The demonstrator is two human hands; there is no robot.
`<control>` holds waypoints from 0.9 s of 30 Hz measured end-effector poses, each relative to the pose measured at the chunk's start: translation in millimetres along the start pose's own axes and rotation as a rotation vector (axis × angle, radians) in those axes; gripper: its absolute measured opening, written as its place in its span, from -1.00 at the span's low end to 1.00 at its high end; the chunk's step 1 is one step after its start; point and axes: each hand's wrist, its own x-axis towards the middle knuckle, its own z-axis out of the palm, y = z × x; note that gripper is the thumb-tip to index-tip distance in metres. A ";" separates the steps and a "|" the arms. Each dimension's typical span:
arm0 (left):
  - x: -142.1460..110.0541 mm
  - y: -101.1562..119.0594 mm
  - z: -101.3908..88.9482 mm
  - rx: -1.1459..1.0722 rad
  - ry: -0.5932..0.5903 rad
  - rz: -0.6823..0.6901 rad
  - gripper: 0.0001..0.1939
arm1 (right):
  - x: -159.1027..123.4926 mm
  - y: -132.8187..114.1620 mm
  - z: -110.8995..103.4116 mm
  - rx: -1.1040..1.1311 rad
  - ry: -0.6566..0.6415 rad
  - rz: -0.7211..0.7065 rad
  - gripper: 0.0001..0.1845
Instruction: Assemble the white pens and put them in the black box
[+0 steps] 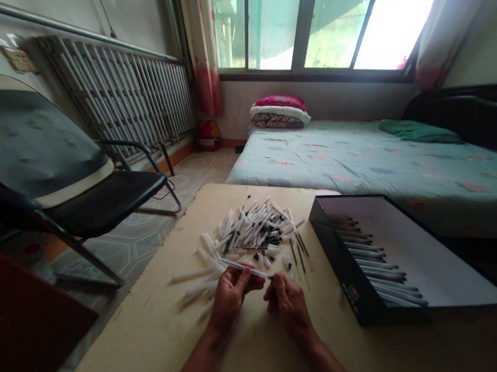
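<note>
My left hand [231, 294] is closed around a white pen barrel [245, 266], which slants down to the right. At the barrel's right end, my right hand [289, 302] has its thumb and fingers pinched together. Whatever small part sits between those fingertips is hidden. Just beyond the hands lies a loose pile of white pen barrels [253, 221], mixed with small black parts [269, 238]. Several thin dark refills [301, 252] lie right of the pile. More white tubes [192, 275] are spread left of my left hand.
A black-sided box [337, 259] with a white inside stands on the right of the table [153, 330], holding a row of pens [380, 266]. Behind the table is a bed [317, 153]. A black chair [92, 205] stands to the left.
</note>
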 end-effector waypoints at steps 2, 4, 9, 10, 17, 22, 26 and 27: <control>0.6 -0.3 -0.6 0.007 0.026 0.010 -0.74 | 0.0 -0.3 0.4 0.024 -0.007 0.001 -0.64; 0.7 -0.3 -0.9 0.018 0.028 0.015 -0.74 | -0.1 -0.6 0.5 0.027 -0.017 -0.005 -0.68; 0.2 0.3 -0.5 0.029 -0.033 0.007 -0.74 | -0.2 -1.5 -0.1 -0.009 -0.024 -0.012 -0.57; 0.2 0.3 -0.6 0.030 -0.030 0.008 -0.74 | 0.0 -1.8 -0.2 -0.013 -0.024 -0.010 -0.57; 1.1 0.4 -1.5 0.044 0.017 0.013 -0.74 | 0.9 -2.1 1.3 -0.002 -0.031 0.001 -0.69; 0.1 1.3 -0.2 0.048 -0.012 0.002 -0.74 | 0.8 -0.5 0.9 -0.031 -0.011 -0.014 -0.58; 0.2 1.7 0.1 0.040 0.040 0.020 -0.74 | 0.8 -0.1 1.0 0.000 -0.021 -0.007 -0.69; 0.2 1.7 0.1 0.039 0.045 0.022 -0.74 | 0.7 -0.4 1.2 0.007 -0.024 -0.007 -0.69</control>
